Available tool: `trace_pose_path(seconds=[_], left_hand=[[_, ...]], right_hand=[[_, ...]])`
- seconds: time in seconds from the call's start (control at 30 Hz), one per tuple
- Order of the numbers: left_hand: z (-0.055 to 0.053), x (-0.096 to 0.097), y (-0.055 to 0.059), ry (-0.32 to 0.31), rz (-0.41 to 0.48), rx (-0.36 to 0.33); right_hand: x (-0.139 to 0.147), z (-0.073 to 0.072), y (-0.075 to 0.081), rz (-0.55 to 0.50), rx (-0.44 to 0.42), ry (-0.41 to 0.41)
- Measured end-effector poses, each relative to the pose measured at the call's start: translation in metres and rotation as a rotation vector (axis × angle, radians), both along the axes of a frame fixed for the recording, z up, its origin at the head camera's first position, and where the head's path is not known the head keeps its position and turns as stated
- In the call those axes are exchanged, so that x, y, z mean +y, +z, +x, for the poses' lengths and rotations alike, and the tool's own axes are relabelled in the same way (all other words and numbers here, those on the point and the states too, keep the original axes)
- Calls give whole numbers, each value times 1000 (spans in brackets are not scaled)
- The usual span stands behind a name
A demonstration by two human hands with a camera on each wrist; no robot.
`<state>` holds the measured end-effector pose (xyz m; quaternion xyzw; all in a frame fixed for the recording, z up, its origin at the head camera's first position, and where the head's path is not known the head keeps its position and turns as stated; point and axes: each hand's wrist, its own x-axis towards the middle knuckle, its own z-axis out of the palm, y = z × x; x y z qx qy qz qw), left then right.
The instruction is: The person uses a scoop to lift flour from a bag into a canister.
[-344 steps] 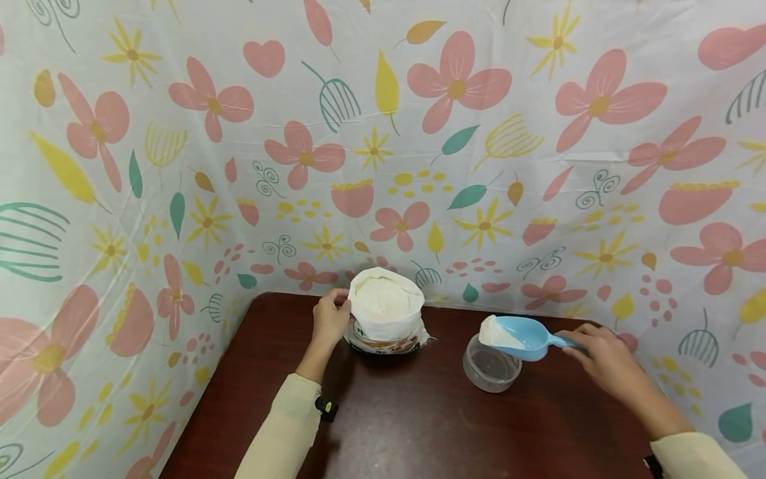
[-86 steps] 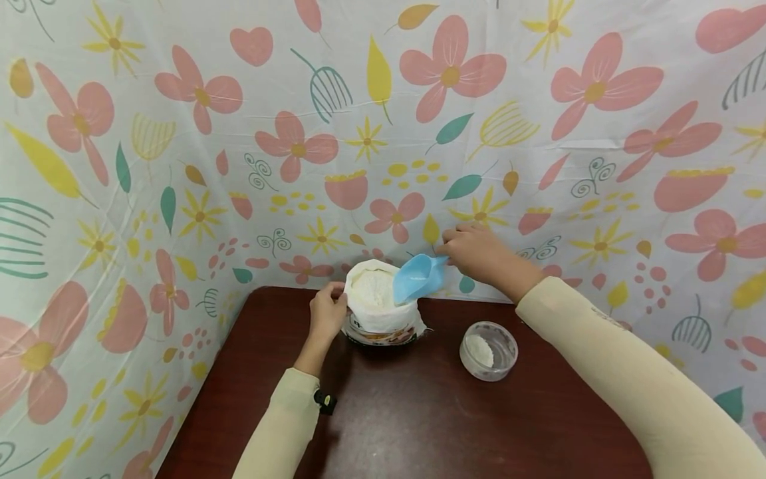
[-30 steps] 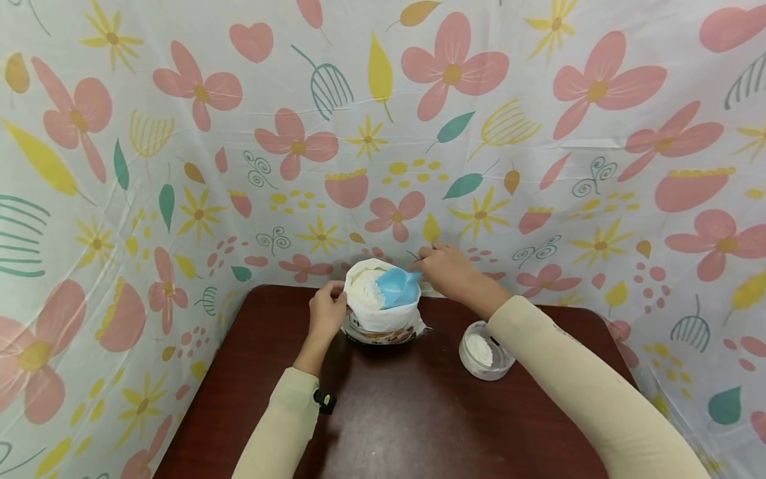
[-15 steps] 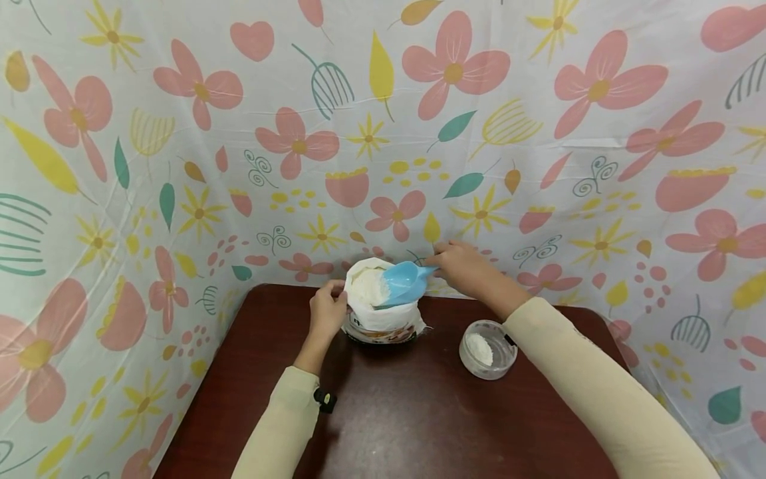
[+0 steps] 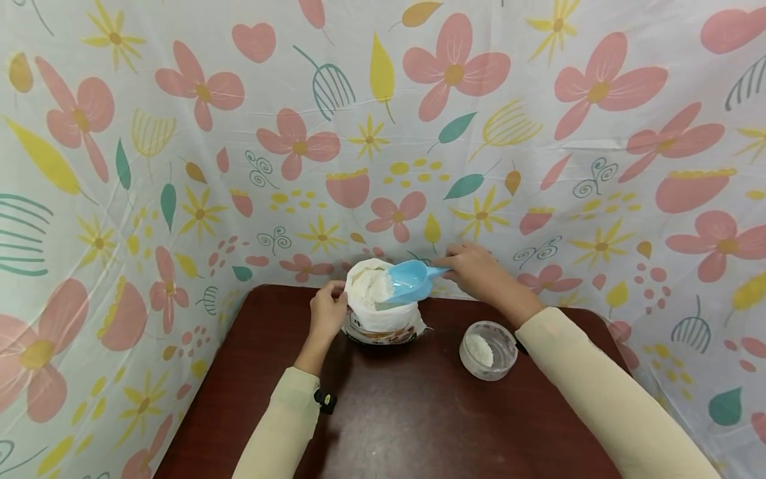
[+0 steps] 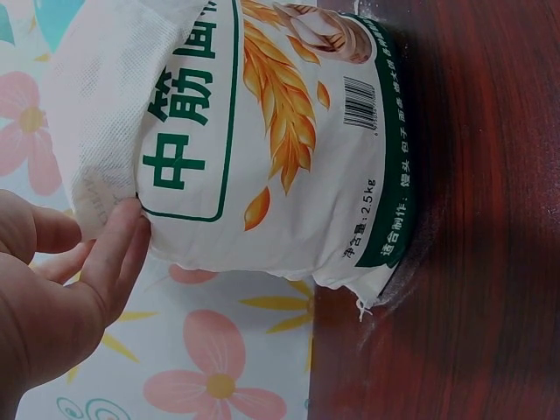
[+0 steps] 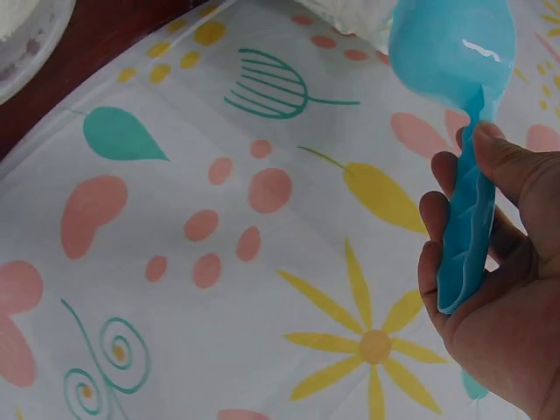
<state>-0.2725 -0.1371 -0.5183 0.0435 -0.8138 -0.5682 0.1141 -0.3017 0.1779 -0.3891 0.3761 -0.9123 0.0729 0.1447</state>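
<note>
A white cloth flour bag (image 5: pixel 383 322), its top edge folded down, stands at the back of the table with white flour (image 5: pixel 366 287) showing in its mouth. My left hand (image 5: pixel 327 313) pinches the folded rim at the bag's left side; the left wrist view shows thumb and fingers on the cloth. By its handle my right hand (image 5: pixel 479 269) grips a blue scoop (image 5: pixel 409 281). The scoop, with flour at its front lip, lies over the right part of the bag's mouth. To the right of the bag, a clear round plastic bowl (image 5: pixel 505 362) holds a small heap of flour.
The dark red-brown table (image 5: pixel 383 412) has rounded back corners. A floral cloth (image 5: pixel 383 133) hangs close behind and to the left. My right forearm (image 5: pixel 586 372) passes just beside the bowl's right edge.
Over the last second the scoop has risen out of the flour and shifted right with my right hand. Since the earliest frame, flour has been added to the bowl. The left hand stays put.
</note>
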Motion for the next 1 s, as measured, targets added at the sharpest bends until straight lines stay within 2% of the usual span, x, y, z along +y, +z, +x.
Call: trace_pose_path(seconds=[0.3,0.67,1.0], left_hand=[[0,0,-1,-6,13,-12],[-1,1,0,-2,15,-8],[-1,1,0,1,15,-12]], right_hand=[[16,6,-18,-99,-45,-44],[25,16,-43,-212,20,-68],[26,21,-55,-317,58,-66]])
